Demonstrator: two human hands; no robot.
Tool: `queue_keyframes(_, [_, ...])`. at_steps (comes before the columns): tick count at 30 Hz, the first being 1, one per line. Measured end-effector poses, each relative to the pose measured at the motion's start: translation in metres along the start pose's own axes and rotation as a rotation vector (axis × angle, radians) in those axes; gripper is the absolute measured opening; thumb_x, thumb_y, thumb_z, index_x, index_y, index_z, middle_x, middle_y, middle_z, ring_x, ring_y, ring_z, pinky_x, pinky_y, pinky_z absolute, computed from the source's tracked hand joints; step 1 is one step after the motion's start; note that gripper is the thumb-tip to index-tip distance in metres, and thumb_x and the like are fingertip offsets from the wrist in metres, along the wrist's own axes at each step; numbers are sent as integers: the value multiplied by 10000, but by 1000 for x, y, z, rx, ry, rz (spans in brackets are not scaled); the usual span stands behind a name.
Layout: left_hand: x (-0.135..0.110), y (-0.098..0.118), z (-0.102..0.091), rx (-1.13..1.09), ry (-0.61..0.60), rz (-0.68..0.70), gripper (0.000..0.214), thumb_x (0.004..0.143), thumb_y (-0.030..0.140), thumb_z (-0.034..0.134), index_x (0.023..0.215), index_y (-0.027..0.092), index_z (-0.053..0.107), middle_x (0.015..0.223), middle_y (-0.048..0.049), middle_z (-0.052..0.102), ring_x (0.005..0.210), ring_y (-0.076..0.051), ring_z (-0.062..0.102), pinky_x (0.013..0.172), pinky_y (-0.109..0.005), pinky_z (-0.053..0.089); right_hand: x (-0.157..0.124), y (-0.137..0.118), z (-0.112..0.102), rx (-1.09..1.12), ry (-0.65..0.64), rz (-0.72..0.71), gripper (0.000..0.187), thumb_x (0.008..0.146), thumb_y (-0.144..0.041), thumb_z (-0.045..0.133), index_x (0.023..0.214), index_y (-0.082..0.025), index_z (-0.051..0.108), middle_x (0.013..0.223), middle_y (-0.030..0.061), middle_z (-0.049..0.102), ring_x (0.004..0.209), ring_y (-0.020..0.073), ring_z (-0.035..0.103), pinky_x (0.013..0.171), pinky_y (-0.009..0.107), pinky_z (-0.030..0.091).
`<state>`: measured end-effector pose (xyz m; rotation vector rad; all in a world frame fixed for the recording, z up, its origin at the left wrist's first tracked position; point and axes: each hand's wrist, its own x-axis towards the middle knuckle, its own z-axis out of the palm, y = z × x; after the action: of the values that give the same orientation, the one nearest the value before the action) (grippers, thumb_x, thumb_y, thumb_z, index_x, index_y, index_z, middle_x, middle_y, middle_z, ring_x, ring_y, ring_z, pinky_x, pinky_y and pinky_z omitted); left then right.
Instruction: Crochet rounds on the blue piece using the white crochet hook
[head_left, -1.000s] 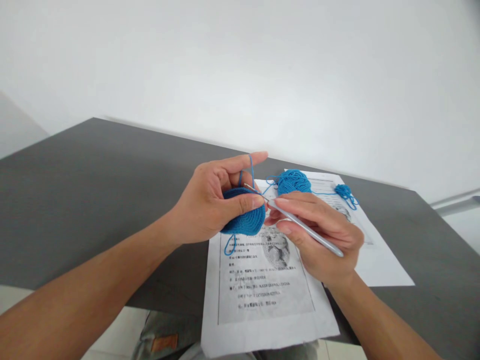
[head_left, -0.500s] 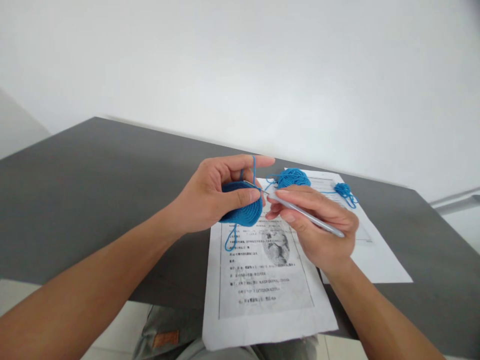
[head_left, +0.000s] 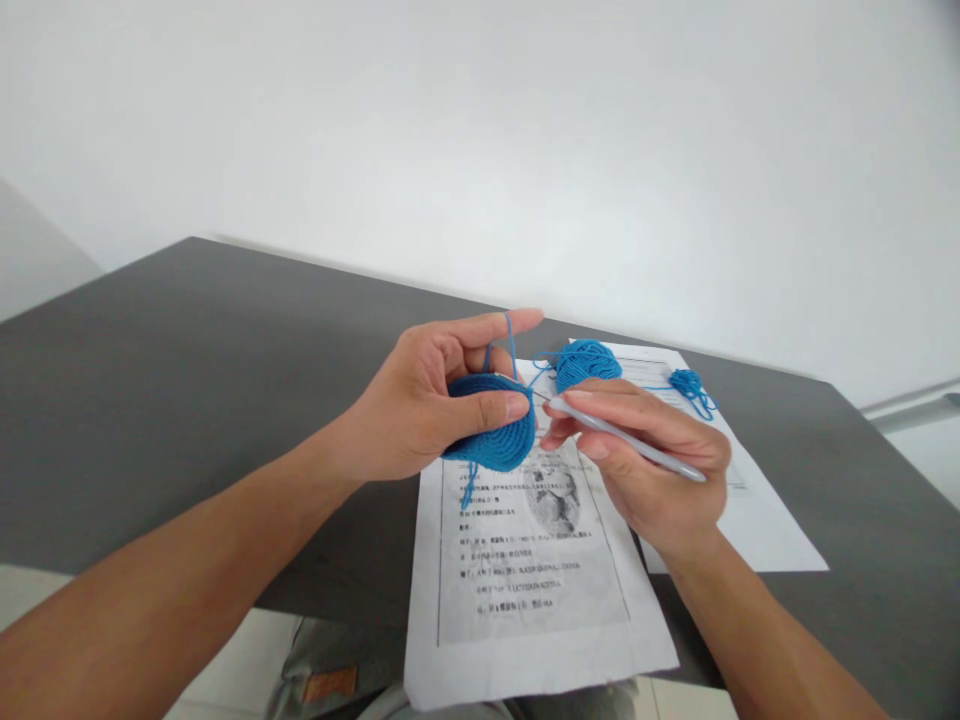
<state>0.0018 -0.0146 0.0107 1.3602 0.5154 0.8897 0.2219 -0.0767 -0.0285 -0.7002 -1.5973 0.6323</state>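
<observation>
My left hand (head_left: 442,390) pinches a round blue crochet piece (head_left: 501,446) between the thumb and the fingers behind it. Working yarn (head_left: 511,345) loops over its outstretched index finger, and a short yarn tail (head_left: 470,485) dangles below the piece. In my right hand (head_left: 660,450) is a crochet hook (head_left: 637,447) with a pale grey handle, held like a pen. Its thin metal shaft reaches the upper right edge of the crochet piece; how the tip sits in the stitches is too small to tell.
A ball of blue yarn (head_left: 589,363) rests behind my right hand, with a smaller yarn tangle (head_left: 690,385) to its right. Beneath the hands a printed sheet (head_left: 540,640) overhangs the front edge of the dark table (head_left: 300,330). Another paper (head_left: 757,520) lies at the right. A white wall stands behind.
The crochet piece has moved slightly right and down, tilting to show more of its face. My right hand and the hook have shifted a little right. The dangling tail has swung and narrowed.
</observation>
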Motion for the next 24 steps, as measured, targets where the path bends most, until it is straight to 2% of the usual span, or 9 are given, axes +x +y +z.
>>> queue_keyframes(4, [0, 1, 0, -48, 4, -23, 737, 727, 128, 932, 1434, 138, 724, 770, -8, 709, 630, -110, 615, 558, -217, 478, 0, 0, -3, 17, -22, 9, 298, 958, -229, 806, 1237, -332, 831, 1090, 63, 837, 823, 209, 786, 702, 384, 681])
queue_keyframes(8, [-2, 1, 0, -40, 6, -48, 601, 778, 177, 915, 1362, 142, 777, 803, -34, 721, 630, -107, 604, 566, -224, 476, 0, -1, -4, 22, -20, -2, 286, 957, -236, 807, 1230, -313, 835, 1075, 70, 845, 832, 215, 785, 689, 385, 690])
queue_keyframes(18, [-2, -1, -1, -121, -17, -11, 602, 766, 134, 926, 1351, 156, 784, 784, -7, 679, 602, -80, 583, 508, -188, 428, -3, 0, -7, 66, -7, -3, 259, 976, -240, 785, 1225, -286, 838, 1063, 71, 834, 847, 208, 785, 667, 361, 701])
queue_keyframes(24, [-3, -2, -3, -129, -13, -46, 514, 759, 190, 950, 1261, 192, 837, 799, -28, 709, 636, -102, 611, 559, -216, 456, -2, -1, -8, 20, 10, -9, 251, 976, -269, 784, 1215, -320, 841, 1044, 67, 843, 827, 223, 784, 636, 384, 701])
